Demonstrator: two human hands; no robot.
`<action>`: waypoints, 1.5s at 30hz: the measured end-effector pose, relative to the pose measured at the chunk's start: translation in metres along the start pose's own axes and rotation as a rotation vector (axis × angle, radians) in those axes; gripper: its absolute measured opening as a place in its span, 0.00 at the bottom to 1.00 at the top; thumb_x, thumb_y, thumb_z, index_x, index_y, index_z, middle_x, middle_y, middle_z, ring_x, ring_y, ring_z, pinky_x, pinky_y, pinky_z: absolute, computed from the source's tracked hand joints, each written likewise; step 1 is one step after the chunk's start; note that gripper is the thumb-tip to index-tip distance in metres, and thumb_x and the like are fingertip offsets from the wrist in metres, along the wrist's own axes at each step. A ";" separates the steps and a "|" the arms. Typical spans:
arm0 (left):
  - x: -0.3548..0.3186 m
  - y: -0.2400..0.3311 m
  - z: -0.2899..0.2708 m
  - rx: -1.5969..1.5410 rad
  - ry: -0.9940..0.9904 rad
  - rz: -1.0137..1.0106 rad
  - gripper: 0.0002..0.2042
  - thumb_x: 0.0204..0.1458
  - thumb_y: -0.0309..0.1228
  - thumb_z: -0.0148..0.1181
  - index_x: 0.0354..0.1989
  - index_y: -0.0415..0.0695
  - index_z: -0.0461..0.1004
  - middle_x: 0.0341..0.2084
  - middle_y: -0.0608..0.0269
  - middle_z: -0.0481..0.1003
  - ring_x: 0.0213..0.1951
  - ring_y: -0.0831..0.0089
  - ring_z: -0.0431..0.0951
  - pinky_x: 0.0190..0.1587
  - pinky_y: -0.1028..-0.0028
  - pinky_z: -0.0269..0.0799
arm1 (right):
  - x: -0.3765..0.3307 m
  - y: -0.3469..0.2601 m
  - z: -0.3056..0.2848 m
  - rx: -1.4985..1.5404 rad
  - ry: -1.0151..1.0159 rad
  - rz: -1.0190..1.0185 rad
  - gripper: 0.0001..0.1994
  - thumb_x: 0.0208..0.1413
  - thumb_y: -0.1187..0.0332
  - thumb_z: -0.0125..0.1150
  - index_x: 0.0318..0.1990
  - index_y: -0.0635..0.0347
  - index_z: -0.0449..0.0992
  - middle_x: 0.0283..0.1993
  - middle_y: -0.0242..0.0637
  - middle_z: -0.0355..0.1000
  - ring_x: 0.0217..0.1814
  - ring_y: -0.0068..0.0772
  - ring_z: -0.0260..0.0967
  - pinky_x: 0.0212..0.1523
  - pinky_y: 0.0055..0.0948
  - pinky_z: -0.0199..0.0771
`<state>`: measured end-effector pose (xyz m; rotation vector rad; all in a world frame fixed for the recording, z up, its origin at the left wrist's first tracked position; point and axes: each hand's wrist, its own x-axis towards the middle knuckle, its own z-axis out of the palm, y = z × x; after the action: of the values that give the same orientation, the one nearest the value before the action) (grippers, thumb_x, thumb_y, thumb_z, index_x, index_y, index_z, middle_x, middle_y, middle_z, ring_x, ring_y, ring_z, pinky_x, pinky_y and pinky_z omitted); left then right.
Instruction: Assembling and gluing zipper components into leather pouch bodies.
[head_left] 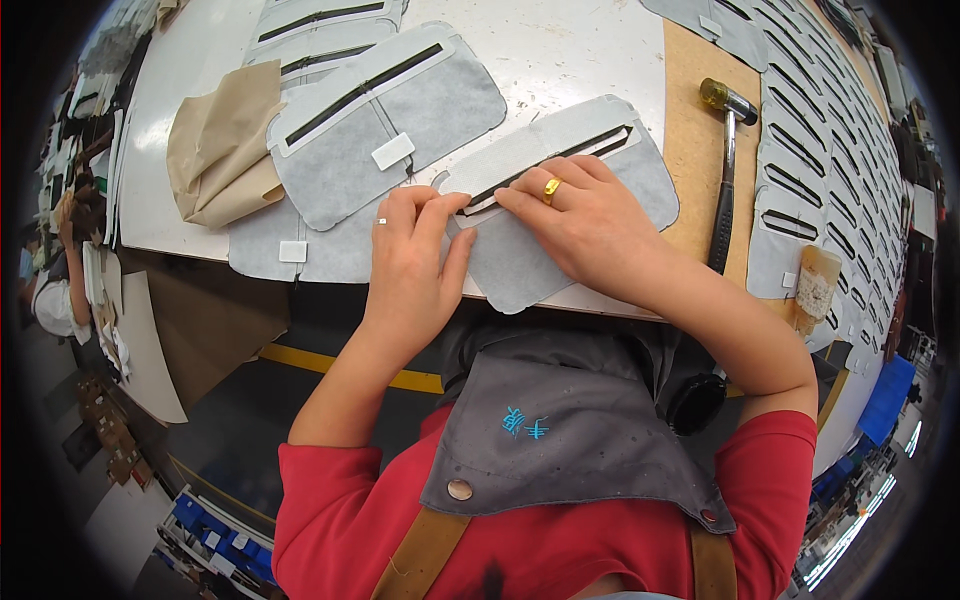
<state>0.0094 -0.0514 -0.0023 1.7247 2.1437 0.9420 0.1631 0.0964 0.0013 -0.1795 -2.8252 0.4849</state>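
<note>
One panel [528, 268] lay slanted, apparently for easy reach: the left hand [414, 255], thumb slightly parted, steadied the slot [588, 147]; the right hand [588, 225] pressed its edge, any pinch hidden.

The person wears a red short-sleeved shirt [345, 525], its sleeves [768, 465] ending near the elbows. A dark grey apron bib [590, 440] bears turquoise embroidery [525, 424]; brown straps [423, 550] and round metallic snaps [460, 489] mark its two upper corners. A broad gold-coloured ring [551, 190] is on the right hand [597, 222], a small silvery ring [382, 221] on the left hand [412, 258].
</note>
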 end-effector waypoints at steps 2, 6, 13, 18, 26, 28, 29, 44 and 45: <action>-0.002 -0.001 -0.003 0.007 0.012 -0.024 0.12 0.49 0.21 0.60 0.43 0.41 0.74 0.38 0.55 0.68 0.41 0.59 0.69 0.45 0.67 0.65 | 0.001 0.000 -0.001 -0.021 -0.016 -0.010 0.15 0.47 0.73 0.55 0.44 0.60 0.75 0.46 0.33 0.70 0.51 0.31 0.67 0.53 0.30 0.64; -0.006 -0.003 0.003 0.016 0.018 0.020 0.09 0.48 0.20 0.62 0.39 0.40 0.76 0.36 0.58 0.69 0.40 0.60 0.69 0.43 0.67 0.65 | 0.005 0.000 -0.001 0.012 -0.026 -0.022 0.15 0.47 0.72 0.55 0.45 0.59 0.75 0.45 0.31 0.70 0.51 0.30 0.67 0.54 0.30 0.64; -0.006 -0.004 0.005 0.089 0.059 0.133 0.08 0.47 0.19 0.62 0.36 0.41 0.76 0.34 0.61 0.71 0.39 0.61 0.68 0.42 0.67 0.64 | -0.004 0.004 -0.015 -0.265 -0.125 -0.174 0.17 0.49 0.70 0.53 0.49 0.53 0.74 0.47 0.26 0.70 0.53 0.25 0.67 0.63 0.35 0.58; -0.008 -0.005 0.005 0.050 0.064 0.071 0.10 0.47 0.20 0.61 0.39 0.42 0.75 0.37 0.60 0.70 0.39 0.61 0.68 0.43 0.66 0.63 | -0.023 0.030 -0.037 -0.318 -0.045 -0.061 0.12 0.50 0.70 0.57 0.43 0.57 0.73 0.45 0.30 0.71 0.51 0.30 0.67 0.61 0.37 0.60; 0.013 0.023 0.022 -0.098 -0.007 0.173 0.13 0.47 0.18 0.58 0.43 0.40 0.73 0.44 0.57 0.72 0.46 0.58 0.70 0.48 0.66 0.64 | -0.096 0.060 -0.057 -0.100 0.215 1.105 0.23 0.57 0.71 0.56 0.60 0.64 0.65 0.44 0.46 0.70 0.46 0.44 0.68 0.46 0.36 0.69; 0.016 0.022 0.030 -0.023 -0.079 0.233 0.13 0.47 0.18 0.58 0.43 0.39 0.74 0.48 0.57 0.72 0.49 0.59 0.71 0.50 0.66 0.64 | -0.104 0.068 -0.057 -0.082 0.252 1.051 0.22 0.58 0.73 0.55 0.60 0.65 0.65 0.43 0.47 0.70 0.44 0.43 0.69 0.45 0.34 0.70; 0.015 0.022 0.031 -0.028 -0.082 0.243 0.13 0.47 0.18 0.58 0.43 0.39 0.74 0.48 0.57 0.72 0.49 0.59 0.71 0.50 0.66 0.64 | -0.105 0.070 -0.058 -0.058 0.285 0.991 0.21 0.58 0.74 0.53 0.60 0.66 0.65 0.42 0.47 0.70 0.42 0.41 0.69 0.43 0.32 0.70; 0.013 0.017 0.026 -0.013 -0.046 0.299 0.10 0.46 0.18 0.60 0.38 0.39 0.75 0.40 0.59 0.75 0.45 0.60 0.75 0.48 0.65 0.67 | -0.055 0.001 -0.062 -0.100 -0.041 0.400 0.33 0.54 0.75 0.54 0.69 0.47 0.56 0.26 0.43 0.68 0.22 0.44 0.68 0.22 0.39 0.68; 0.014 0.018 0.023 -0.056 -0.075 0.285 0.10 0.46 0.18 0.59 0.38 0.39 0.75 0.39 0.58 0.75 0.44 0.59 0.75 0.47 0.65 0.67 | -0.052 -0.005 -0.059 -0.033 0.176 0.338 0.33 0.54 0.75 0.54 0.69 0.47 0.56 0.25 0.42 0.68 0.21 0.43 0.68 0.21 0.38 0.68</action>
<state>0.0318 -0.0292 -0.0063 2.0392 1.8388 0.9776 0.2294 0.1013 0.0445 -0.6795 -2.6375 0.4660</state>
